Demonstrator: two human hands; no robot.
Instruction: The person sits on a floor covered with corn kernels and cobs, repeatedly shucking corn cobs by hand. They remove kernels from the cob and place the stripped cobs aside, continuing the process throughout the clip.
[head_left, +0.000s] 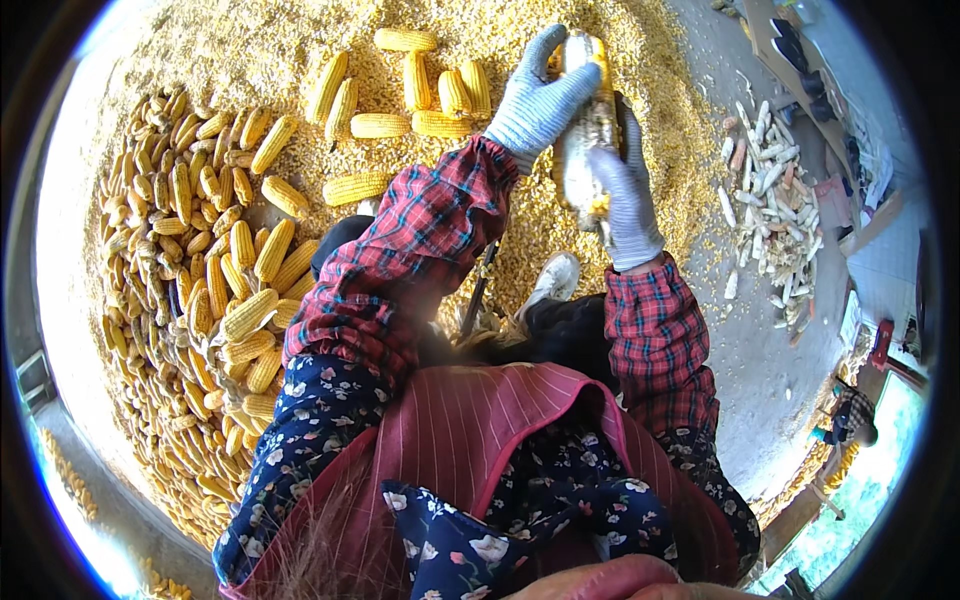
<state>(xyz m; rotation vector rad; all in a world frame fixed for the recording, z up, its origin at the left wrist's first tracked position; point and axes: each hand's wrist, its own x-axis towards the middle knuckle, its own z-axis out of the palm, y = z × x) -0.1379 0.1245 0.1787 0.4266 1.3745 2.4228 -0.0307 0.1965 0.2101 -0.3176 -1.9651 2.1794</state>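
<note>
My left hand (541, 101), in a pale knitted glove, grips the upper end of a partly shelled corn cob (581, 161). White cob shows along its length, with yellow kernels left at its edges and lower end. Gloved too, my right hand (628, 202) holds the lower right side and is blurred by motion. Whether the hands hold one cob or two pressed together, I cannot tell. Beneath them spreads a thick layer of loose corn kernels (517, 202). Several full ears of corn (379, 125) lie on the kernels left of my left hand.
A large heap of unshelled ears (217, 225) fills the left side. Bare cobs (776, 195) are piled on the concrete floor (750, 375) at the right. My white shoe (555, 277) rests among the kernels. Another person (851, 416) is at the far lower right.
</note>
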